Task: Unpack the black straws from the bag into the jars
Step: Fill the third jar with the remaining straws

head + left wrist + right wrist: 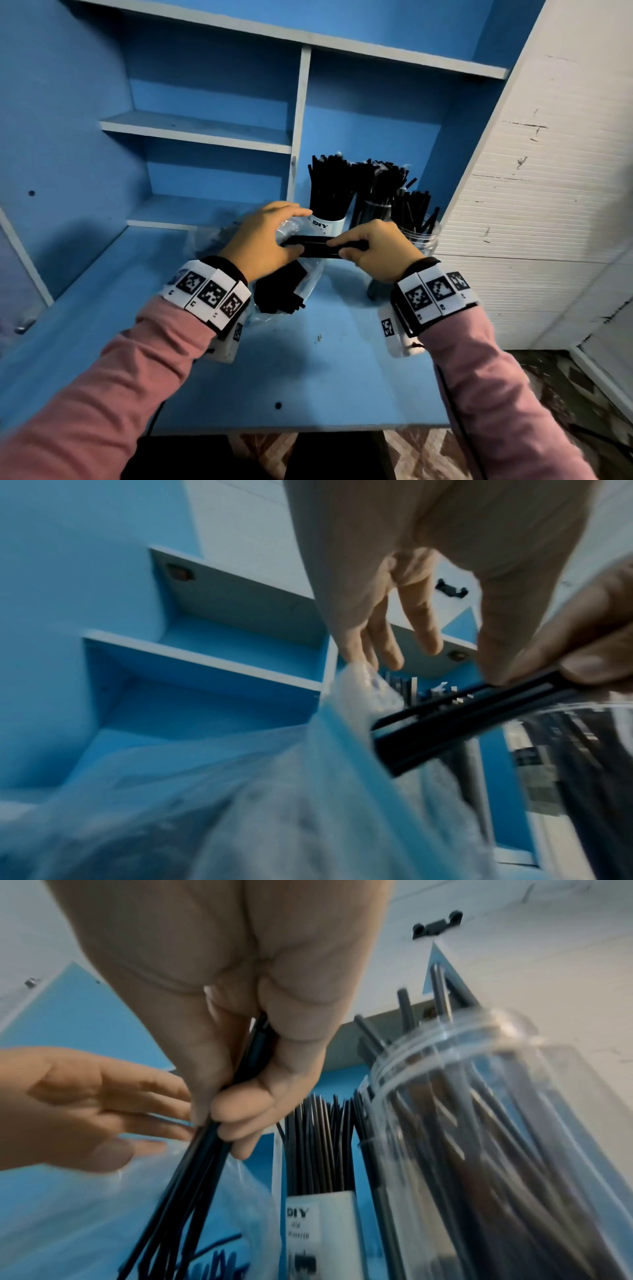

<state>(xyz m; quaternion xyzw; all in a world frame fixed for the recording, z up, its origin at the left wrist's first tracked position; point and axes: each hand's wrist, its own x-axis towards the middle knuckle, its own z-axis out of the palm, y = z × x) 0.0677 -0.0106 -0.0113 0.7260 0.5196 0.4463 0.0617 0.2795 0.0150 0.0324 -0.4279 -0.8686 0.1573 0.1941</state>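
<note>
Head view shows the right hand (376,251) curled round one end of a small bundle of black straws (318,247), thumb and fingers clamped on it; the bundle lies nearly level across the scene, its long axis running left to right between the two hands; its far end is still at the mouth of the clear plastic bag (301,274), where the left hand (263,240) sits with fingers fairly straight and spread, steadying the film and possibly touching the bundle rather than gripping it. More straws lie dark inside the bag on the blue surface (308,377).

The right wrist view confirms the grip: the straws (219,1123) pass between thumb and fingers (240,1110) and fan out downward into the bag (212,1204); the open-topped clear jar (479,1123) stands just beside this hand, already holding straws, with the labelled DIY cup (315,1218) of straws behind it. In the left wrist view the fingers (387,631) hang loose above the crumpled bag (308,791).

What the coming move turns on: the clear jar (421,236) is just beyond and to the right of the right hand, far nearer to it than to the left; the straws lie level while the jar's mouth faces up; so, as I judge it, the bundle must come free of the bag to the right and be swung upright before it can drop in; the straws already leaning in the jar may foul the entry.
</note>
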